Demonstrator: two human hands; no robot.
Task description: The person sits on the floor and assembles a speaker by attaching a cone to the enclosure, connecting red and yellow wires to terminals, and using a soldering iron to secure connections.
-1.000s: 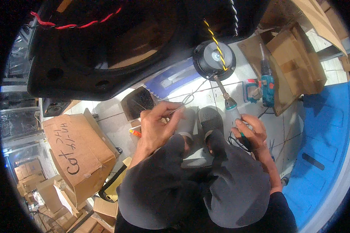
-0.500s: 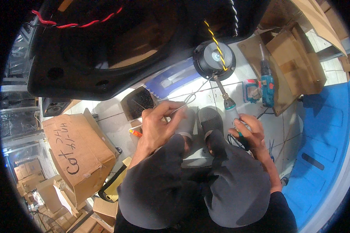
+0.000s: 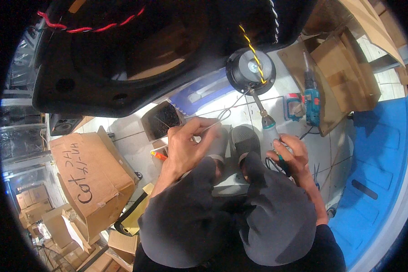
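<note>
My left hand [image 3: 186, 147] pinches a thin grey solder wire [image 3: 225, 113], which makes a small loop and runs up to the rim of a round black speaker driver [image 3: 233, 77]. My right hand [image 3: 293, 153] is closed round the handle of a soldering iron [image 3: 269, 130]. The iron's metal tip meets the solder's far end at a terminal on the driver's near edge. A twisted yellow-and-black wire [image 3: 253, 50] reaches down to another spot on the driver, right of its shiny magnet.
A large black cabinet [image 3: 77, 59] with a big round opening fills the upper left. On the right lie a teal cordless drill [image 3: 311, 102] and a blue plastic pallet [image 3: 371, 154]. A dark-filled tin [image 3: 162, 121] and a cardboard box [image 3: 93, 172] stand left of my hands.
Almost nothing differs. My left hand has shifted very slightly, and the solder and the iron's tip stay at the driver's edge.
</note>
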